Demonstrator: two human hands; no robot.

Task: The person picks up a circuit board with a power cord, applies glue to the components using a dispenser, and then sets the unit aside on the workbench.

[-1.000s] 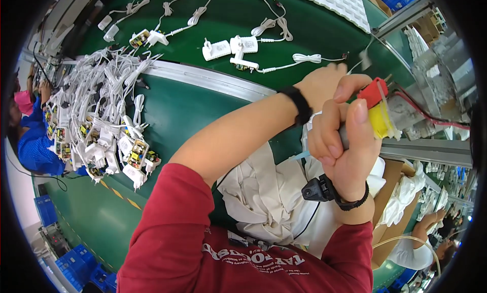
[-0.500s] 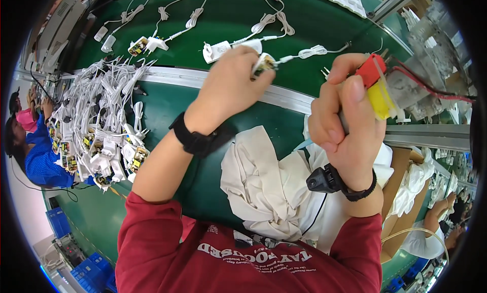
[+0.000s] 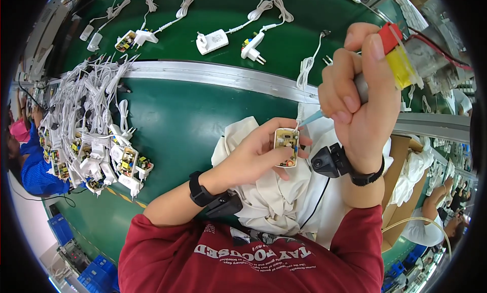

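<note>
My left hand point(image 3: 256, 158) is closed round an opened power adapter point(image 3: 288, 139), its circuit board facing up. From the adapter's top end a white cable point(image 3: 305, 76) runs across the metal rail to the far belt. My right hand point(image 3: 362, 87) grips a dispensing tool with a tapered light-blue nozzle point(image 3: 312, 118), and a red and yellow block point(image 3: 397, 59) with wires shows above the fist. The nozzle tip is close to the adapter's cable end; whether it touches, I cannot tell. Beneath the left hand lies crumpled cream cloth point(image 3: 274, 196).
Beyond the metal rail point(image 3: 203, 76), several adapters with coiled cables, including a white adapter point(image 3: 212, 41), lie on the green belt. A heap of adapters point(image 3: 101, 141) fills the left. At right stands a cardboard box point(image 3: 398, 191) with white wrapping. Other people work at both sides.
My left hand has come back from the far belt to above the cloth, bringing an opened adapter under the nozzle. My right hand has shifted slightly up and right, keeping hold of the tool.
</note>
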